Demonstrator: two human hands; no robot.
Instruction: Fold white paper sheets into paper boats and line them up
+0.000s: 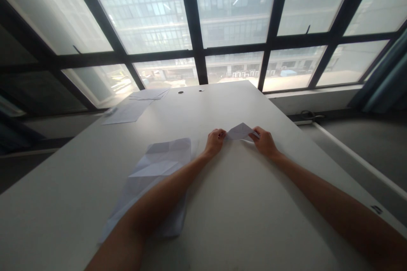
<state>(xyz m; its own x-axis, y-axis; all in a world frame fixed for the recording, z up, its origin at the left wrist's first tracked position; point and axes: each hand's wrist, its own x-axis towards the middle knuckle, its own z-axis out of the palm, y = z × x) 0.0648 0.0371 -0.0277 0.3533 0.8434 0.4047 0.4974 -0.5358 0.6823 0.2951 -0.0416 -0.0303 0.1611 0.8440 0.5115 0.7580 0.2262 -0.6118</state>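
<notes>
Left hand (pixel 215 142) and right hand (pixel 264 142) pinch opposite ends of a small peaked, folded white paper (pixel 241 130) over a smooth white table (pixel 229 207); the paper's underside is hidden. The left forearm (pixel 171 186) partly covers a creased white sheet (pixel 170 150). Black-framed glass windows (pixel 235 8) stand beyond.

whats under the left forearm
Creased white paper lies beneath the left forearm, on the white table. Parts of it show on both sides of the arm. The strip directly behind the arm is covered, so its creases there cannot be seen.
</notes>
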